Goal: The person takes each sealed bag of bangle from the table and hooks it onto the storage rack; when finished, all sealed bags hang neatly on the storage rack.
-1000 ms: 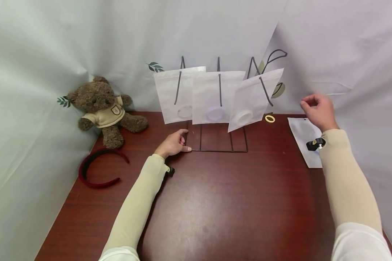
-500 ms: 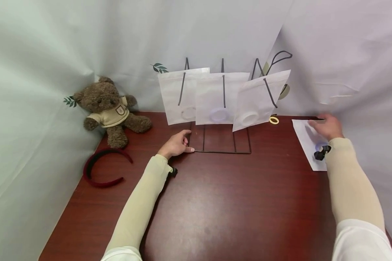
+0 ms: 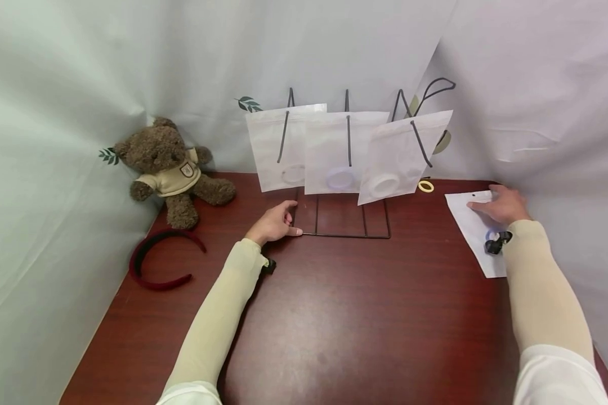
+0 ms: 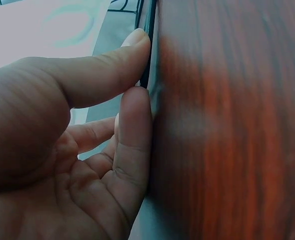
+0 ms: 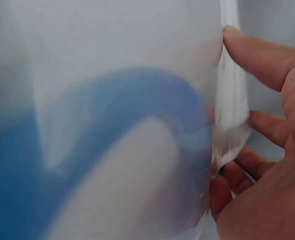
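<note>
A black wire rack (image 3: 352,225) stands at the back of the table, with three white pouches (image 3: 342,152) hung on its prongs, each with a ring inside. My left hand (image 3: 294,220) rests at the rack's front left corner. In the left wrist view, this left hand (image 4: 140,67) pinches the base wire (image 4: 148,30) between thumb and forefinger. A fourth white pouch (image 3: 471,225) with a blue ring lies flat at the right. My right hand (image 3: 481,206) holds its far edge. In the right wrist view the thumb lies on top of the pouch (image 5: 137,75) and the fingers are curled under it.
A brown teddy bear (image 3: 169,169) sits in the back left corner, with a dark red headband (image 3: 157,259) in front of it. A small yellow ring (image 3: 426,185) lies right of the rack. White cloth walls close in the brown table (image 3: 360,326) on three sides.
My right hand came down from the air onto the flat pouch and took hold of its far edge; the pouch shifted a little. The left hand stayed at the rack corner.
</note>
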The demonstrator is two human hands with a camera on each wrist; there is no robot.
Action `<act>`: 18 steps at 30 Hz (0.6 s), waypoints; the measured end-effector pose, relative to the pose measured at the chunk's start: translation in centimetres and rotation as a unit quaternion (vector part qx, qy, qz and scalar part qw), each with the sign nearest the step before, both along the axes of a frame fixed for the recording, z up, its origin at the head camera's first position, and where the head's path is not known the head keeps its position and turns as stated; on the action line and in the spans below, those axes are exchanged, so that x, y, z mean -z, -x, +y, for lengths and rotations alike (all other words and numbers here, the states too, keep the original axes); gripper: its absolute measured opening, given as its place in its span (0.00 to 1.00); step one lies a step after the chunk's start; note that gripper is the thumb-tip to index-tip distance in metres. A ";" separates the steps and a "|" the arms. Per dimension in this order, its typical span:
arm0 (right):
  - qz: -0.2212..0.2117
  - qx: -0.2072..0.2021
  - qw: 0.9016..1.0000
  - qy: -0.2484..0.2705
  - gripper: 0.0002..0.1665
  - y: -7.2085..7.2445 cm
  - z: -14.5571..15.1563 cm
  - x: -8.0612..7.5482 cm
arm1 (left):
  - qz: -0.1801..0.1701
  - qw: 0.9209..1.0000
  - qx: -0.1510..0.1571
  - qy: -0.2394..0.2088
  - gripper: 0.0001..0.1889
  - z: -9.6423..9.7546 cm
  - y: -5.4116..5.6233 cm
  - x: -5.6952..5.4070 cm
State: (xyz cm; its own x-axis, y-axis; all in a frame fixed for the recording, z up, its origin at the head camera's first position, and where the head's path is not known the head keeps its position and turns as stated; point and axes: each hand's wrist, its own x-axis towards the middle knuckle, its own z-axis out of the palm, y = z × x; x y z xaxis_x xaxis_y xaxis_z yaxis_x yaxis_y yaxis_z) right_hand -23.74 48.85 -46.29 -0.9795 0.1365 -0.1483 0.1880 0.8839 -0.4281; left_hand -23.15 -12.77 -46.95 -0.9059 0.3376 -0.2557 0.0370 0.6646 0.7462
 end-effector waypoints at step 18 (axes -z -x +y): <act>-0.030 -0.042 0.998 0.031 0.35 -2.1 -1.1 -0.9 | -0.002 1.000 0.002 0.008 0.45 0.1 -0.1 -0.4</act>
State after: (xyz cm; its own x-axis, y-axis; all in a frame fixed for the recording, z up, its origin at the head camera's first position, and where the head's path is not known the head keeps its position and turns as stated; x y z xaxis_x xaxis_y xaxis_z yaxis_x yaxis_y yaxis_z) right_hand -21.61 47.73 -45.43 -0.9762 0.0422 -0.2126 0.1406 0.8696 -0.4733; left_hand -23.05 -12.69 -46.51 -0.9031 0.3378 -0.2651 0.0369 0.6762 0.7358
